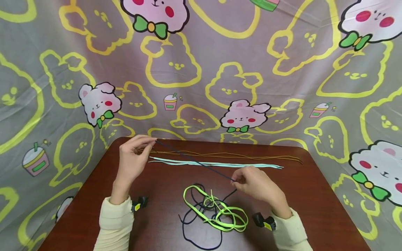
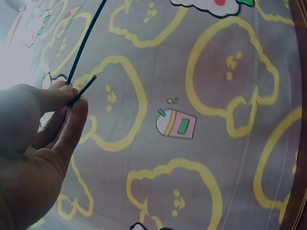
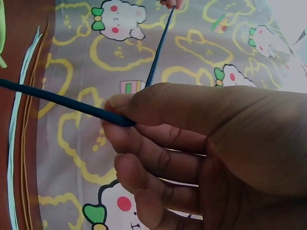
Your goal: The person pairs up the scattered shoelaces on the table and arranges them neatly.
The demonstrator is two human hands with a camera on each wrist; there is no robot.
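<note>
A dark blue cord [image 1: 195, 161] runs taut and slanting between two raised hands. The left hand [image 1: 133, 158] pinches it near one end, a short tip poking past the fingers in the left wrist view. Lower and to the right, the right hand [image 1: 259, 186] pinches the same cord [image 3: 62, 100] between thumb and forefinger. From there the cord drops to a loose dark tangle [image 1: 202, 248] on the table, mixed with a looped yellow-green cord [image 1: 238, 209].
Light blue cords [image 1: 220, 164] lie stretched side by side across the brown table [image 1: 157, 195]. Behind them, brown cords [image 1: 251, 156] lie lengthwise near the back edge. A patterned cloth [image 1: 201, 45] hangs behind and at both sides.
</note>
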